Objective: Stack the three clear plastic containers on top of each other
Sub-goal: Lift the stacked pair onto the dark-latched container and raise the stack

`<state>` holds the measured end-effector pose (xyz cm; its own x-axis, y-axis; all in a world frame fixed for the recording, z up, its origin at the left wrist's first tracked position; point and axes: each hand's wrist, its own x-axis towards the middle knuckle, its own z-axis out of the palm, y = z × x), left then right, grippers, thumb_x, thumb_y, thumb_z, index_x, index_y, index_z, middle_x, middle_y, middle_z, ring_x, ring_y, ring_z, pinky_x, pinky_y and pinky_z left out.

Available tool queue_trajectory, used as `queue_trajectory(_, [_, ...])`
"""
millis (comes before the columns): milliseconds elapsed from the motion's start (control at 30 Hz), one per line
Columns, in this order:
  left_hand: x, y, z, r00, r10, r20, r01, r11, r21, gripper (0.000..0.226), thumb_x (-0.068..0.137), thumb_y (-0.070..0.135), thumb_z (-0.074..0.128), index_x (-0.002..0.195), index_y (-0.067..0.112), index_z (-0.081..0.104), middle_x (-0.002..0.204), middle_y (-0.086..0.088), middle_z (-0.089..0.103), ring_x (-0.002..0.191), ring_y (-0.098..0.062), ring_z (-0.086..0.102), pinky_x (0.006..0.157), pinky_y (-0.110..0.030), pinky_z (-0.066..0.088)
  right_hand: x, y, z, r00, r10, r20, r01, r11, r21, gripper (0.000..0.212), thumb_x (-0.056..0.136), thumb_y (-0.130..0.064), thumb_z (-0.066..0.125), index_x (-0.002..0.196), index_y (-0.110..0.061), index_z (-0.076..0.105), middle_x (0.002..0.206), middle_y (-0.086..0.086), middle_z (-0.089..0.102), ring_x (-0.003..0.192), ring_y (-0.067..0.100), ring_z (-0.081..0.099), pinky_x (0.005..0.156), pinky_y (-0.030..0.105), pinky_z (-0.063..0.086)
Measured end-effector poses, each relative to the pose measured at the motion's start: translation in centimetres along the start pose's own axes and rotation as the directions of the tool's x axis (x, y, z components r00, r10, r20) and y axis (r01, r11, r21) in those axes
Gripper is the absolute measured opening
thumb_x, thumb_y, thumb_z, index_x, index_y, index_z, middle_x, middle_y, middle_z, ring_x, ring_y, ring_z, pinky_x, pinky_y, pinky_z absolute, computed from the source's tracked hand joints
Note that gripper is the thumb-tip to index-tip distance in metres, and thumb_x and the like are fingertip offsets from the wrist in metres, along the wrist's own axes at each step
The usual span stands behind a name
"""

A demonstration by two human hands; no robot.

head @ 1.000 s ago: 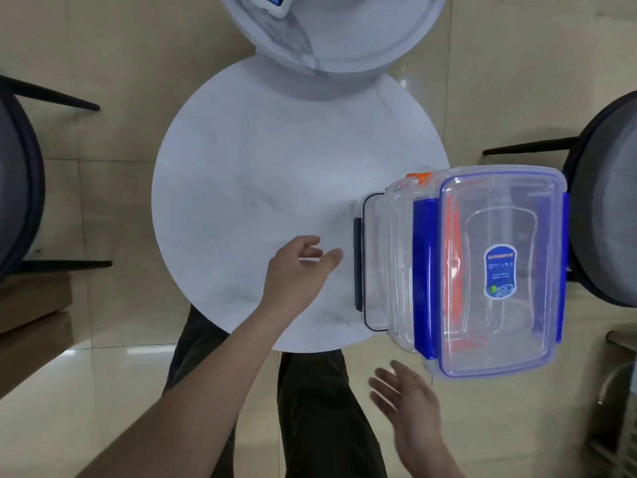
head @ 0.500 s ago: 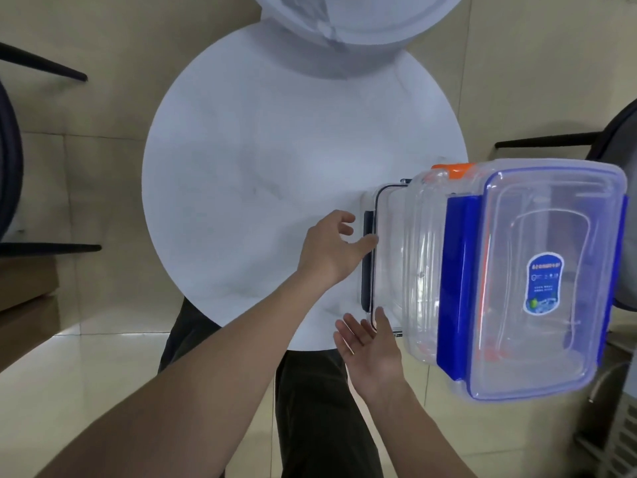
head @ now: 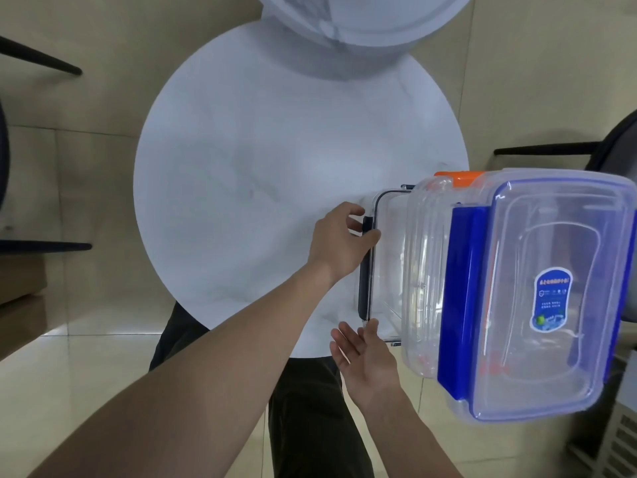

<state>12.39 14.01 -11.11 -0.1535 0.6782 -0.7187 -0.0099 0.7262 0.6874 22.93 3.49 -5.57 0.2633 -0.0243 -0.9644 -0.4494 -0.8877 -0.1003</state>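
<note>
Left hand (head: 339, 241) curling against the dark-trimmed bottom container (head: 382, 263) at centre right of the frame, thumb resting on its black side latch, fingers bent but not fully closed around anything. Right hand (head: 365, 357) lying open, palm up, fingers spread, thumb tip touching the same container's near lower corner. Sitting stacked at the right edge of the round white table (head: 262, 174): dark-trimmed container lowest, orange-latched container (head: 427, 270) in the middle, blue-latched container (head: 548, 291) on top, overhanging toward lower right.
</note>
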Motion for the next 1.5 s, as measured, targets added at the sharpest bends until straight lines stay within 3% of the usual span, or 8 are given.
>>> queue_trajectory(300, [0.3,0.0,0.2,0.999,0.025,0.029,-0.026,0.999,0.03,0.031,0.086,0.025,0.076,0.115,0.02,0.066,0.094,0.002,0.066,0.085,-0.021,0.069,0.079,-0.041,0.063,0.7,0.1,-0.4,1.0,-0.022,-0.001,0.022,0.996,-0.091,0.034,0.104,-0.04,0.047,0.122,-0.012,0.053,0.106,0.008,0.071,0.092,0.024,0.069,0.092,0.041,0.05])
queue_trajectory(433, [0.2,0.3,0.4,0.999,0.029,0.027,-0.031,0.997,0.078,0.027,0.086,0.027,0.072,0.11,0.021,0.061,0.082,0.011,0.062,0.072,-0.012,0.063,0.061,-0.025,0.054,0.6,0.0,-0.5,0.999,-0.031,-0.01,0.03,0.995,-0.098,0.035,0.103,-0.039,0.048,0.121,-0.01,0.055,0.108,0.011,0.071,0.093,0.025,0.07,0.088,0.04,0.052])
queue_trajectory(567, [0.2,0.7,0.7,1.0,0.006,0.024,-0.008,0.996,0.092,0.025,0.085,0.027,0.071,0.104,0.02,0.056,0.076,0.009,0.06,0.059,-0.008,0.056,0.05,-0.022,0.043,0.6,-0.1,-0.7,0.999,-0.033,-0.011,0.032,0.994,-0.106,0.033,0.103,-0.038,0.049,0.118,-0.009,0.057,0.108,0.012,0.072,0.093,0.025,0.07,0.086,0.039,0.053])
queue_trajectory(733, [0.0,0.7,0.4,1.0,-0.002,0.008,0.002,0.995,0.098,0.027,0.085,0.026,0.07,0.105,0.016,0.056,0.076,0.004,0.062,0.06,-0.013,0.055,0.055,-0.026,0.048,0.5,-0.2,-0.8,1.0,-0.028,-0.011,0.027,0.992,-0.122,0.029,0.103,-0.037,0.048,0.099,-0.012,0.06,0.108,0.012,0.071,0.091,0.024,0.069,0.092,0.04,0.05])
queue_trajectory(933, [-0.5,0.2,-0.3,0.999,-0.01,-0.039,0.013,0.997,0.079,0.025,0.084,0.023,0.07,0.103,0.014,0.055,0.07,0.006,0.059,0.054,-0.01,0.053,0.049,-0.023,0.044,-0.1,-0.3,-0.7,0.997,-0.073,-0.024,0.069,0.988,-0.136,0.033,0.102,-0.031,0.053,0.122,-0.005,0.056,0.116,0.018,0.07,0.104,0.033,0.068,0.089,0.041,0.052])
queue_trajectory(1133, [-0.7,-0.5,-1.2,0.994,-0.004,-0.109,0.015,0.995,0.1,0.025,0.086,0.024,0.07,0.101,0.012,0.055,0.068,0.005,0.059,0.053,-0.011,0.054,0.053,-0.03,0.053,-0.4,-1.1,-0.8,0.993,-0.117,0.007,0.116,0.982,-0.147,0.044,0.103,-0.026,0.05,0.138,0.001,0.05,0.132,0.025,0.063,0.117,0.038,0.063,0.095,0.043,0.049])
queue_trajectory(1300, [-0.9,-1.2,-2.3,0.99,-0.066,-0.127,0.068,0.998,0.013,0.026,0.085,0.023,0.073,0.1,0.012,0.056,0.087,-0.009,0.069,0.081,-0.034,0.071,0.07,-0.051,0.063,-0.2,-2.2,-0.9,0.992,-0.119,0.032,0.12,0.991,-0.057,0.042,0.105,-0.018,0.048,0.141,0.004,0.046,0.137,0.026,0.059,0.126,0.041,0.059,0.103,0.047,0.046])
queue_trajectory(1500, [-0.5,-1.5,-2.8,0.991,-0.089,-0.102,0.083,0.995,-0.058,0.02,0.084,0.02,0.075,0.093,0.018,0.057,0.079,0.004,0.065,0.073,-0.023,0.068,0.071,-0.05,0.064,-0.3,-3.7,-0.8,0.993,-0.111,0.029,0.105,0.981,0.162,0.03,0.104,-0.012,0.053,0.132,-0.002,0.051,0.136,0.026,0.061,0.122,0.039,0.063,0.109,0.05,0.046])
